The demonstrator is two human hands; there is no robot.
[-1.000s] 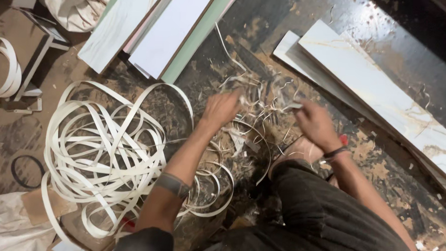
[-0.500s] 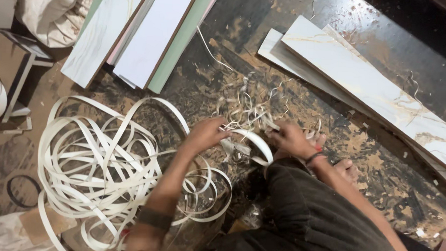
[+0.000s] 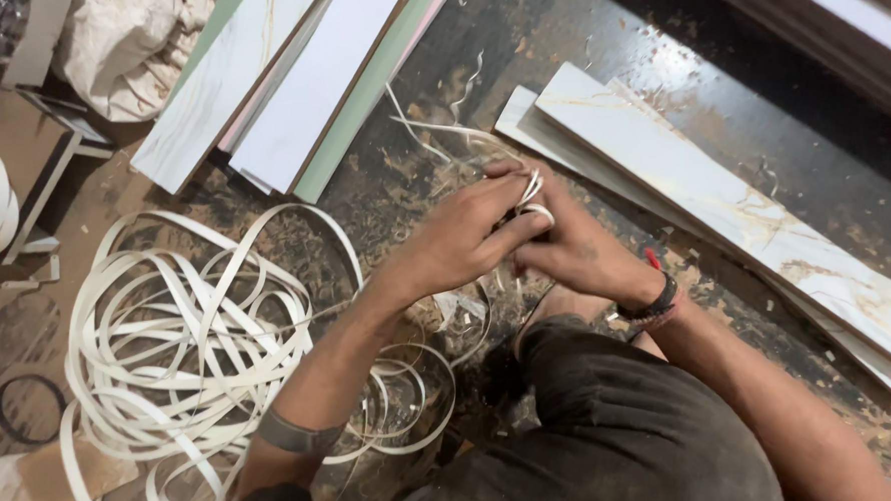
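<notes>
Both hands meet above the dusty floor, left hand and right hand pinching a thin, glossy white strip, curled and springy. Left of them sprawls a tangled strip pile; marbled boards lie right.

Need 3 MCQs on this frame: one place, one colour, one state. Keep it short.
1. Where does the big tangle of strips lie?
A. left of the left forearm
B. on the marbled boards
C. right of the right arm

2. What colour are the strips?
A. black
B. off-white
C. red

3. How are the hands?
A. apart, flat on the floor
B. together, pinching thin strips
C. one raised out of view

A: the tangle sits left of the forearm.
B: the strips are pale.
B: left hand and right hand meet on the thin strips.
</notes>
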